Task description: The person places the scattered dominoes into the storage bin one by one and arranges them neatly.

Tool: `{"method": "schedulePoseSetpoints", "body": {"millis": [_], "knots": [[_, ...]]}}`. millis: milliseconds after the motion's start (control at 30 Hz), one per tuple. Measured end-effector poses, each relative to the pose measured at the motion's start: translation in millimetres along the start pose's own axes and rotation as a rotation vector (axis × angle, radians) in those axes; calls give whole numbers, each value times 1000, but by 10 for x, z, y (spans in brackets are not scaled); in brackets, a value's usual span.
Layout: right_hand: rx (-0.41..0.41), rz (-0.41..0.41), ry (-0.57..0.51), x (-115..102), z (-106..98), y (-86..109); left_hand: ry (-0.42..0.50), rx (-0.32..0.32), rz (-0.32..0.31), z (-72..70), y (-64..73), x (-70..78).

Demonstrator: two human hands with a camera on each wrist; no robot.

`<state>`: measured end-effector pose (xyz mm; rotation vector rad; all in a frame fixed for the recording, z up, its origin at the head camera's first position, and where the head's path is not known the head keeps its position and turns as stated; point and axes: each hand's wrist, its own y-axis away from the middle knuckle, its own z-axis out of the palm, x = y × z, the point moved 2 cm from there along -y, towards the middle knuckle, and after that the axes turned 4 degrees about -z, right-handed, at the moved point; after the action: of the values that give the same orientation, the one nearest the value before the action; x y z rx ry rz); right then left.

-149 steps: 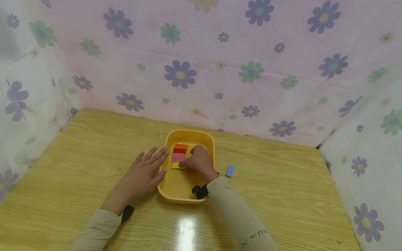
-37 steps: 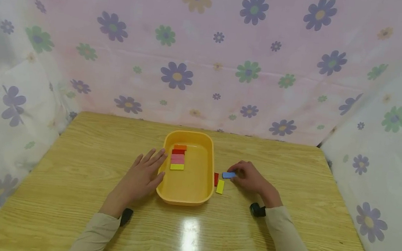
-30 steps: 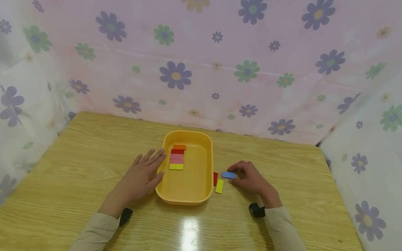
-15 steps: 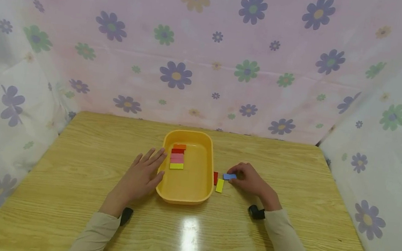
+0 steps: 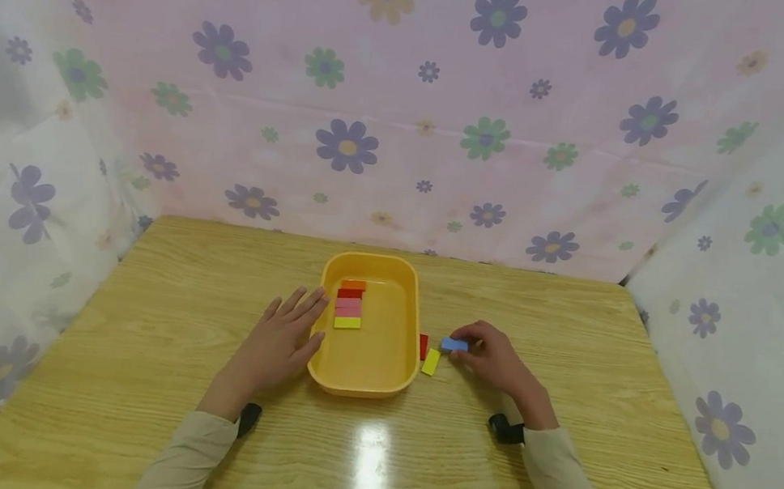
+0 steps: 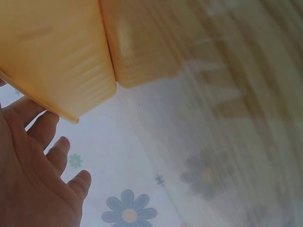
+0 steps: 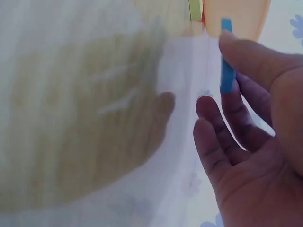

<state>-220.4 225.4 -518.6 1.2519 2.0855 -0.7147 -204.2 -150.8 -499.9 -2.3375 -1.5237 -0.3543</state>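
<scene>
Key relation: the blue block (image 5: 454, 346) is R of the tray (image 5: 357, 393), outside it, w/ its L end facing the tray's R wall. The R hand (image 5: 492, 355) is on the block's far side from the tray & has it; the L hand (image 5: 277, 342) is across the tray, at its L rim, so R is by far the nearer.

Block's long axis: approx. L–R in head view, i.e. crosswise to the tray's long axis, which runs near–far. That's abt parallel to the pcs inside along the tray's L side: orange piece (image 5: 353, 285) nearest the tray's far end, then inner red piece (image 5: 350, 294), pink pieces (image 5: 348, 307) (looks like 2), inner yellow piece (image 5: 347, 323) last.

Btwn block & tray: outer red piece (image 5: 423, 347) right by the tray's R wall, partly hidden by it, & outer yellow piece (image 5: 431, 362) just beside, a bit toward the tray's near end, long axis roughly w/ the tray's, slightly askew.

Hands: R is narrow, pinching the block btwn thumb & finger, other fingers loosely bent (R wrist view). L is wide, fingers extended, tips at the tray's L rim, holding no pc. Can't tell if the block is clear of the desk (image 5: 213, 263) or touching it.
</scene>
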Motion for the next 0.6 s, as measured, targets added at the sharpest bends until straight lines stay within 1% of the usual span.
{"method": "schedulePoseSetpoints", "body": {"millis": [100, 233, 333, 500, 600], "knots": [[56, 29, -78, -38, 22, 59, 3, 6, 11, 13, -4, -3], [105, 61, -187, -103, 69, 138, 4, 8, 21, 31, -5, -4], [145, 62, -222, -137, 111, 179, -5, 15, 24, 40, -1, -6], [237, 53, -273, -181, 182, 228, 13, 32, 22, 33, 16, -5], [290, 60, -301, -206, 219, 250, 20, 26, 13, 29, 26, -9]]}}
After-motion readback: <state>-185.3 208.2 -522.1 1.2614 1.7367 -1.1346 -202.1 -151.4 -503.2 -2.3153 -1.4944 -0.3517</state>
